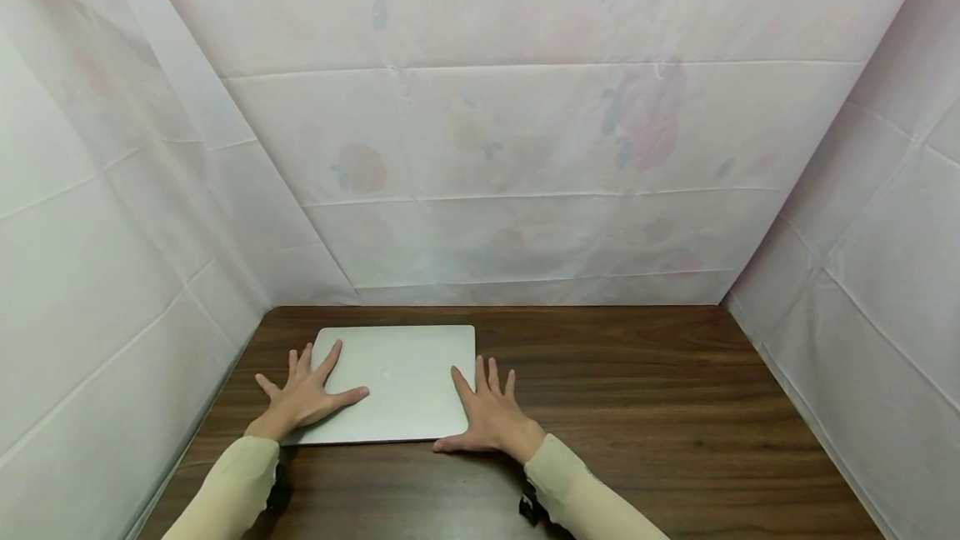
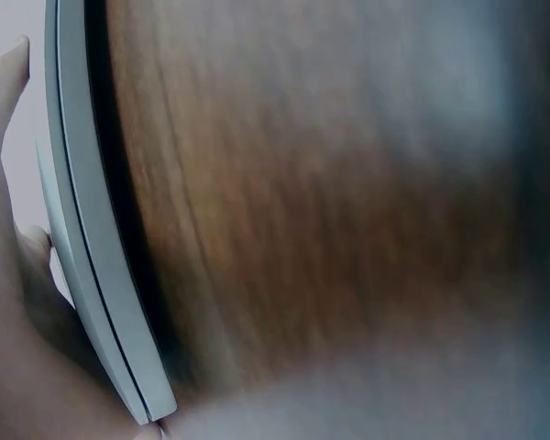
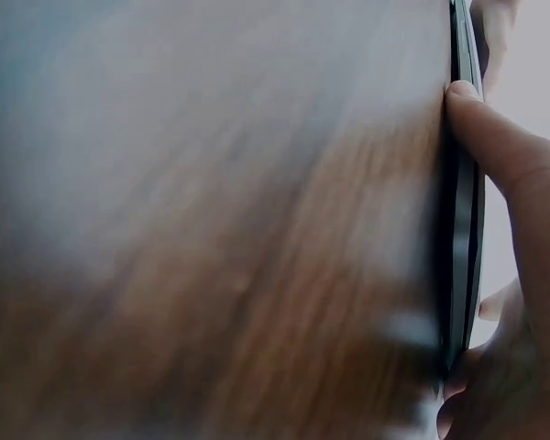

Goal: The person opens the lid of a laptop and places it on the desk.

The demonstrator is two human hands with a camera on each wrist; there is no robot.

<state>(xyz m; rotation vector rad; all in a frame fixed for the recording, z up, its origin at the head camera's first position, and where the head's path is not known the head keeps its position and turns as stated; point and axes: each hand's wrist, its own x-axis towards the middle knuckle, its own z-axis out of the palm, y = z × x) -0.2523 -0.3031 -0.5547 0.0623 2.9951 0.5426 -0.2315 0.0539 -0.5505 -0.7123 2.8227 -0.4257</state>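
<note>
A closed silver laptop [image 1: 412, 394] lies flat on the brown wooden table [image 1: 637, 407], left of the middle. Spread across its left side is my left hand [image 1: 302, 397], thumb and index finger straight on the lid, the other fingers past the left edge. At the front right corner rests my right hand [image 1: 491, 419], its index finger on the lid and its thumb along the front edge. In the right wrist view that thumb [image 3: 500, 142] lies against the laptop's thin edge [image 3: 462, 238]. The left wrist view shows the laptop's side [image 2: 105, 238] with lid and base together.
Pale sheets with faded fruit prints hang behind the table [image 1: 480, 240] and on both sides. Bare wood extends right of the laptop. Dark straps [image 1: 529, 507] show at the wrists under light sleeves [image 1: 585, 490].
</note>
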